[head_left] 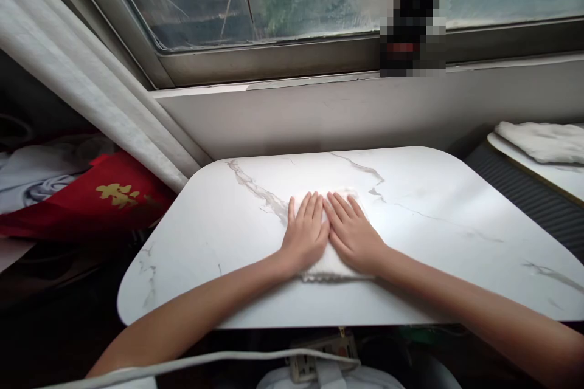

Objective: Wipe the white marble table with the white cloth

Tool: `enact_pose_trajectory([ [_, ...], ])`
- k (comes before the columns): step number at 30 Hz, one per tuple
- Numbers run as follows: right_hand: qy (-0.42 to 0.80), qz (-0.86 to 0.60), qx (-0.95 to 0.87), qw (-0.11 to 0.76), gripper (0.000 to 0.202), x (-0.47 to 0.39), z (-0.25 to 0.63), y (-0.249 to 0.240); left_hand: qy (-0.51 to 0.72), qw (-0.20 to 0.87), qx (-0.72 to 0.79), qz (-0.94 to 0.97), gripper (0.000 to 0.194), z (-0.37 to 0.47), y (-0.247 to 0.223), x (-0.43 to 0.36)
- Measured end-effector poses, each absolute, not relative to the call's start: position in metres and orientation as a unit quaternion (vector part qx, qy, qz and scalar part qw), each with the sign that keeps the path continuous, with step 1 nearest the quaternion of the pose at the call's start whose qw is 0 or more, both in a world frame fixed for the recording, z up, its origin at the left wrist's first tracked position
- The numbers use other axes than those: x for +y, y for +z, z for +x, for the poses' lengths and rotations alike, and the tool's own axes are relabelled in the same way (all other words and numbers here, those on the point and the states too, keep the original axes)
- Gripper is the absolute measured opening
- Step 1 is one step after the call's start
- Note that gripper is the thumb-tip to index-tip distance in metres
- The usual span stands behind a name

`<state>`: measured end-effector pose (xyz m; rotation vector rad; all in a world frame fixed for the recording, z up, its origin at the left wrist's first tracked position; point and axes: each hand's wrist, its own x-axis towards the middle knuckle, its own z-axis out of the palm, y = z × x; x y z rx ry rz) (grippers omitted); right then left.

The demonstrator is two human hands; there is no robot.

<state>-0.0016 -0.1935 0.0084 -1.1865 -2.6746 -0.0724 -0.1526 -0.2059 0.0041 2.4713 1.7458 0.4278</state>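
A folded white cloth (337,267) lies flat near the middle of a white marble-patterned tabletop (201,225). My left hand (305,230) rests palm down on the cloth's left part, fingers stretched out and pointing away from me. Beside it, my right hand (353,232) lies flat on the cloth too, its fingers angled up and to the left. The two hands touch or nearly touch along the thumbs. Much of the cloth is hidden beneath them; its front edge and upper right corner show.
A window (274,6) and its sill stand behind the table. At left hang a pale curtain (100,79) and a red bag (91,200) with gold lettering. Another white cloth (542,140) lies at far right. A white cable (205,360) and power strip (303,364) are below the front edge.
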Motion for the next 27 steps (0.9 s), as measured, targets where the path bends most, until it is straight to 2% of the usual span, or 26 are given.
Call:
enact_pose_trajectory([
  [6,0.002,-0.362,-0.923,0.132,0.068,-0.268,0.036,0.012,0.115,0.216,0.500,0.831,0.055,-0.146,0.022,-0.279],
  [10,0.013,-0.383,-0.916,0.114,0.066,-0.262,0.048,0.011,0.069,0.274,0.488,0.826,0.057,-0.136,0.032,-0.273],
  [14,0.018,-0.452,-0.886,0.100,0.055,-0.199,0.044,0.009,0.093,0.185,0.528,0.823,0.056,-0.119,0.021,-0.210],
  [18,-0.001,-0.496,-0.863,0.101,0.056,-0.106,0.041,0.007,0.145,0.073,0.565,0.809,0.050,-0.101,0.008,-0.118],
  [23,-0.013,-0.512,-0.853,0.101,0.055,-0.020,0.060,0.005,0.154,0.042,0.580,0.799,0.049,-0.075,0.006,-0.032],
  [27,-0.023,-0.520,-0.845,0.119,0.054,0.000,0.079,0.003,0.162,0.037,0.587,0.793,0.050,-0.055,0.006,-0.011],
])
